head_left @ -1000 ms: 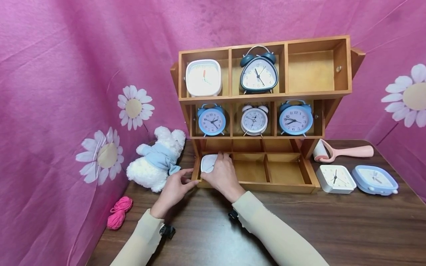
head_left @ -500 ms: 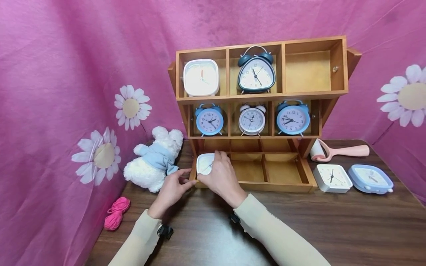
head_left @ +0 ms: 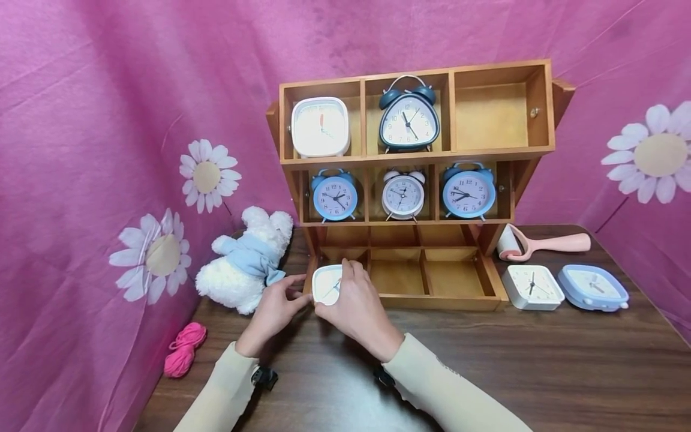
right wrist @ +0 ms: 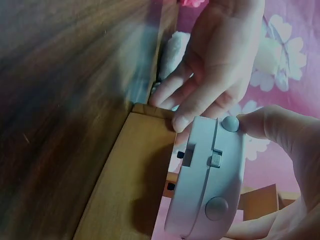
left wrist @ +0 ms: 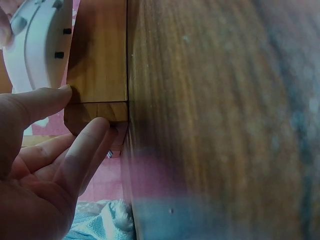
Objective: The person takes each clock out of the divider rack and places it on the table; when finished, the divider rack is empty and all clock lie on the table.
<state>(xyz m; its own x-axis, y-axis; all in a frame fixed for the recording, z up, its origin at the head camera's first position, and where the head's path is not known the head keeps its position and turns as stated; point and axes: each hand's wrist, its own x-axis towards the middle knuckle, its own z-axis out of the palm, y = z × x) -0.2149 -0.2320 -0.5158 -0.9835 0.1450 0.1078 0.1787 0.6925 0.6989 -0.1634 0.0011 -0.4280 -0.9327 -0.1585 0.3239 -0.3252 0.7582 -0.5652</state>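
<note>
A white rounded-square alarm clock (head_left: 325,284) is at the bottom-left compartment of the wooden shelf (head_left: 442,303), its face tipped upward. My right hand (head_left: 360,309) grips it by its sides, covering the right part of the dial. In the right wrist view the edge of the clock (right wrist: 207,185) shows two round knobs and a small switch, and its black feet hang just above the front board. My left hand (head_left: 275,311) pinches the shelf's front-left corner; in the left wrist view its thumb and index finger lie on either side of the wood (left wrist: 97,111).
Upper tiers hold more clocks, including a dark triangular one (head_left: 408,125) and a blue twin-bell one (head_left: 468,194). On the table to the right lie a white square clock (head_left: 532,288), a blue clock (head_left: 592,288) and a pink-handled roller (head_left: 556,243). Left are a plush toy (head_left: 243,264) and pink yarn (head_left: 185,351).
My right hand has drawn the white clock toward me, from inside the bottom-left compartment to its front edge. My left hand stays at the corner. The head view has shifted slightly.
</note>
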